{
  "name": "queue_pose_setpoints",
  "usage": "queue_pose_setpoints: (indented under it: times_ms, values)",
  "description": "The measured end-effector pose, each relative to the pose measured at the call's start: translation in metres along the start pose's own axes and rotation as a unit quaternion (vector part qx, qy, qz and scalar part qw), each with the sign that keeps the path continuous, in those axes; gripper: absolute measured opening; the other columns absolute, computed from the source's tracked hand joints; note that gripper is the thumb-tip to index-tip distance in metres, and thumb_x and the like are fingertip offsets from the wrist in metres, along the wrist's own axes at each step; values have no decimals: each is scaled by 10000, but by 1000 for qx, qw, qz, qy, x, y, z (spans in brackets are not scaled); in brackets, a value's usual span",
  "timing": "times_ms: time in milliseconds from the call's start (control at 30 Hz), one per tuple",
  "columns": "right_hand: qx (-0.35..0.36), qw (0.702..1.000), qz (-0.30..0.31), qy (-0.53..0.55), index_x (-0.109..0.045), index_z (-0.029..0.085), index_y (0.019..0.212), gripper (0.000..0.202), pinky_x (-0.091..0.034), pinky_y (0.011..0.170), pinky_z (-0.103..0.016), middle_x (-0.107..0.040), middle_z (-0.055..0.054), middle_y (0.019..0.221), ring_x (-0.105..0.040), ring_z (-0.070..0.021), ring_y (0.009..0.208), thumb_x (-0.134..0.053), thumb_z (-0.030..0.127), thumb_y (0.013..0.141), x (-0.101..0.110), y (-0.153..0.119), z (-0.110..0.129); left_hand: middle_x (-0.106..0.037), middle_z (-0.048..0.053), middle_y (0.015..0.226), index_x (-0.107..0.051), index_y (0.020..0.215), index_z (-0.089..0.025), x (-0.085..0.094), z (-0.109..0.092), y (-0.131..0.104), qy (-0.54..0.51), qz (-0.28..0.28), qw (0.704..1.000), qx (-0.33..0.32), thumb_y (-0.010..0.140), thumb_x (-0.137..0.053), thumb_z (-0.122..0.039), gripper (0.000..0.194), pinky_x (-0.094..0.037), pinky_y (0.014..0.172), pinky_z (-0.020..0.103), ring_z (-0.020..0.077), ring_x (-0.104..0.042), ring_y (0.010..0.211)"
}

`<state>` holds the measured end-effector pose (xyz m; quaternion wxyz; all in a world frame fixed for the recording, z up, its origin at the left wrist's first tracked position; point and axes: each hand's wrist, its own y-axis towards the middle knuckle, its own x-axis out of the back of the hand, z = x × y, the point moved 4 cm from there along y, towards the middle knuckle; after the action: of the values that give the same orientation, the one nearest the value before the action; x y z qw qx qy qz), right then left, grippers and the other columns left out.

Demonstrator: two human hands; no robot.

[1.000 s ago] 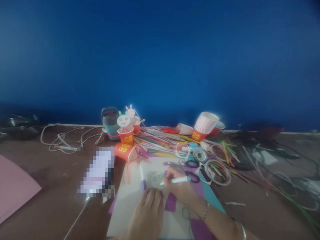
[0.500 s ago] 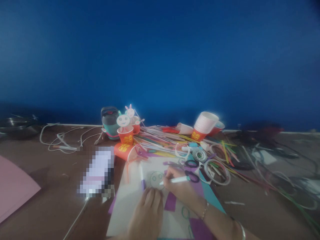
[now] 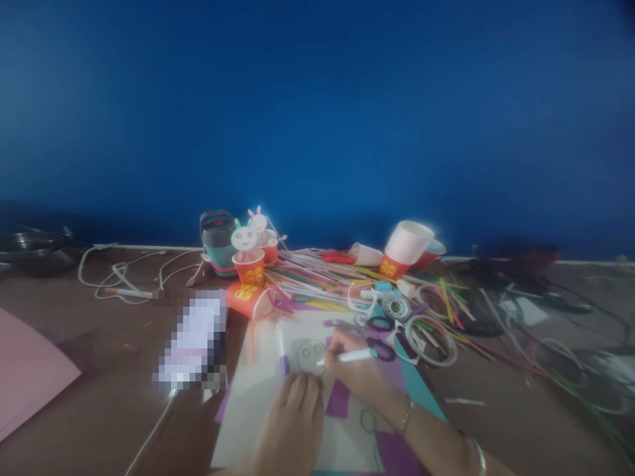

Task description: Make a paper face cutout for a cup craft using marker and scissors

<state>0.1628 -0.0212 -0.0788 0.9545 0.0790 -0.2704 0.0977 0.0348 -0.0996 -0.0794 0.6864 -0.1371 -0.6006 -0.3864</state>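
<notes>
My right hand [image 3: 351,360] grips a white marker [image 3: 354,356], its tip at the right side of a round face drawing [image 3: 311,356] in green on white paper [image 3: 248,403]. Flat on that paper, just below the drawing, lies my left hand [image 3: 296,413] with its fingers stretched out. A second marker with a purple end [image 3: 283,350] rests left of the drawing. Beyond my right hand are dark-handled scissors [image 3: 381,348], partly covered by it. Purple paper pieces [image 3: 338,400] and more green outlines [image 3: 368,421] show near my right wrist.
Red paper cups [image 3: 249,268] hold bunny-face cutouts [image 3: 245,238] at the back, beside a tipped cup [image 3: 247,301]. A cup stack [image 3: 407,243], tape rolls [image 3: 431,340] and many coloured sticks [image 3: 317,277] lie behind the paper. A phone [image 3: 193,340] with a cable is at left.
Hardly anything differs. Both hands keep their places, and the marker tip stays at the right side of the face drawing.
</notes>
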Motion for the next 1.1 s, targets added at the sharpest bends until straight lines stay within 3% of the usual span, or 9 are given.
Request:
queue_pose_setpoints:
  times_ms: [733,1033,1100]
  values:
    - [27,999,-15,-13,-401,218,591,178,-363,471,-224,-470,45,530,-431,-118,514,-499,194,738,0,0,0,-653,81,1014,-624,1101,-107,2,0,1,7,-24,1000,12,872,-428,-234,327,-386,910,370,220,-573,926]
    - [-60,994,-50,73,-374,224,575,191,-315,418,-209,-401,69,475,-357,-96,442,-477,213,735,0,-2,-6,-649,78,1023,-634,1098,-115,3,1,1,11,-35,999,9,857,-436,-236,334,-389,900,371,223,-571,927]
    - [-49,995,-53,63,-361,225,570,201,-316,420,-207,-396,67,483,-360,-97,454,-482,220,731,1,-2,-5,-653,75,1016,-636,1091,-109,3,1,1,12,-37,999,10,853,-437,-233,334,-390,900,364,222,-574,921]
